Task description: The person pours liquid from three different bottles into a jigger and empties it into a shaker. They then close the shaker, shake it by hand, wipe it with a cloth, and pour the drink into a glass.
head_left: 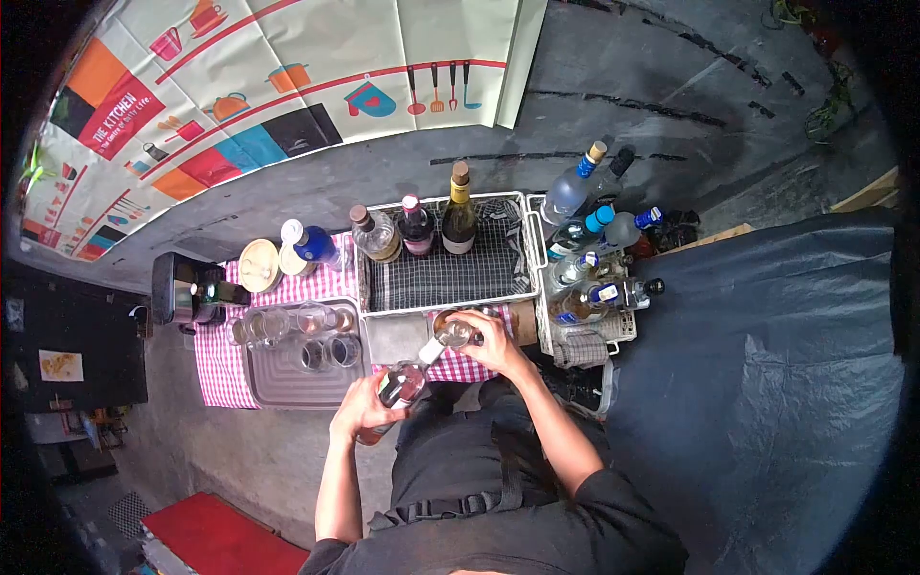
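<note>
My left hand (pixel 362 410) is wrapped round a dark bottle (pixel 401 385) with a pale label, tilted with its neck up and to the right. My right hand (pixel 487 343) holds a small clear glass (pixel 456 334) on its side near the bottle's white-looking neck (pixel 432 350). Whether the neck touches the glass cannot be made out. Under both hands lies a pink checked cloth (pixel 470 366). Just above them is a white wire basket (pixel 446 305) lined with dark checked cloth, with a round clear bottle (pixel 376 235), a pink-capped bottle (pixel 416 228) and a corked wine bottle (pixel 459 216).
To the left, a grey tray (pixel 287 391) carries several glasses. A blue bottle (pixel 311 243), small bowls (pixel 259 266) and a black container (pixel 176 287) stand behind it. Several bottles fill a white rack (pixel 613 333) on the right. A dark sheet (pixel 757 383) hangs beyond.
</note>
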{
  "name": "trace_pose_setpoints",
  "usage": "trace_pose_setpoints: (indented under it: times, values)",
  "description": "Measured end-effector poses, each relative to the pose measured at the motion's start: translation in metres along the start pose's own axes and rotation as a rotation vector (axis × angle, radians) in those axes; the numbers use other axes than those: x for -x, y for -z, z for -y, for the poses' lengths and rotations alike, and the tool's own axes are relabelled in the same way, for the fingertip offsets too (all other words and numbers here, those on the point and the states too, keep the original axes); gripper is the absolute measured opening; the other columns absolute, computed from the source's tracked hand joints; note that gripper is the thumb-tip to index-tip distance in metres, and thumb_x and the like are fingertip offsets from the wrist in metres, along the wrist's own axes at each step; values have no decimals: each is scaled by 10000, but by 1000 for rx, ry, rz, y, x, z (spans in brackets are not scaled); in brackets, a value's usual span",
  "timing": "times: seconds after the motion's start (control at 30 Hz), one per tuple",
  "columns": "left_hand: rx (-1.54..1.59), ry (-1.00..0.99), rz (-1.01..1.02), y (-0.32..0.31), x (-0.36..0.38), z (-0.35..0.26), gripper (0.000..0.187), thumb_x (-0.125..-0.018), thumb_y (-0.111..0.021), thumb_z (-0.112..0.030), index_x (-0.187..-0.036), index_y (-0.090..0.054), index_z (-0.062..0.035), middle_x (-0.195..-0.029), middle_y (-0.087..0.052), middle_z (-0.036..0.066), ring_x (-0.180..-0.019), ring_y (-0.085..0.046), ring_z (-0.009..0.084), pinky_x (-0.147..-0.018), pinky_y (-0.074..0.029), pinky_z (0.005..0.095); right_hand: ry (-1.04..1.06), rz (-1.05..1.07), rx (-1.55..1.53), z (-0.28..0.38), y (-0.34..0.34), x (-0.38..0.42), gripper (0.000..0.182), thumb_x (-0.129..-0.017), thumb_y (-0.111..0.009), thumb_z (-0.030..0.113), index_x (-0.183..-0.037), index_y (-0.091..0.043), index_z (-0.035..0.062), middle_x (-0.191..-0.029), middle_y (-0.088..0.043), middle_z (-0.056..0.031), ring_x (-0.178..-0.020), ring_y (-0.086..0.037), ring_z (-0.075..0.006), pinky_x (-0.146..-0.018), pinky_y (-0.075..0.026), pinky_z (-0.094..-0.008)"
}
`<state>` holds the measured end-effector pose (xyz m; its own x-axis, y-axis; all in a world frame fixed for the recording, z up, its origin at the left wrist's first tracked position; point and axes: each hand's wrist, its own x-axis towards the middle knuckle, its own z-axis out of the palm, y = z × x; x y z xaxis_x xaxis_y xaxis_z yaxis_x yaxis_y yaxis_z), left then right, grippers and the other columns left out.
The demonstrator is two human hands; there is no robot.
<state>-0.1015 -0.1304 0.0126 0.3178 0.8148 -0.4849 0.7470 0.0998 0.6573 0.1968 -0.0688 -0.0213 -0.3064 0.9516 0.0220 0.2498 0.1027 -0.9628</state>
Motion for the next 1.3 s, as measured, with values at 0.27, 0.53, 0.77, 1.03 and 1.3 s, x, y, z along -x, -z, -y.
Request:
trace_pose_setpoints:
  times: [0.27, 0.53, 0.77, 1.03, 1.3]
  values:
    - [-47, 103, 90, 16, 2, -11, 820, -563, -909, -410, -1242, -671, -17, -1063, -753, 207, -1031, -729, 358, -932, -551, 445, 46, -1, 72, 1, 4, 3, 516, -719, -682, -68, -1230, -679, 5, -1231, -705, -163, -1175, -681, -322, -1020, -536, -392]
    - [-73, 169, 178, 27, 2, -18, 900, -554, -916, -423, -1311, -647, -17, -1078, -754, 206, -1033, -734, 342, -933, -554, 428, 45, 5, 106, -2, 0, 4, 476, -762, -754, -27, -1231, -681, 13, -1248, -703, -156, -1175, -680, -321, -1010, -541, -391]
    - [-84, 154, 140, 29, 3, -21, 853, -564, -882, -479, -1243, -673, -7, -990, -753, 238, -967, -743, 374, -881, -577, 453, 38, 3, 89, -2, 0, 4, 486, -757, -766, -19, -1235, -681, 15, -1236, -708, -157, -1161, -687, -322, -994, -548, -386]
    - [-76, 147, 120, 17, -1, -4, 866, -554, -920, -419, -1283, -656, -34, -1049, -753, 206, -1010, -735, 338, -910, -555, 424, 19, 8, 54, -12, -2, 5, 504, -752, -756, -28, -1248, -676, 8, -1222, -711, -159, -1146, -698, -295, -981, -557, -375]
    - [131, -8, -10, -22, -12, 15, 831, -584, -925, -361, -1300, -619, -71, -1111, -738, 170, -1050, -714, 328, -937, -547, 427, -162, 19, -373, -17, -6, 12, 565, -783, -796, -69, -1317, -631, 13, -1260, -688, -96, -1124, -678, -179, -945, -594, -331]
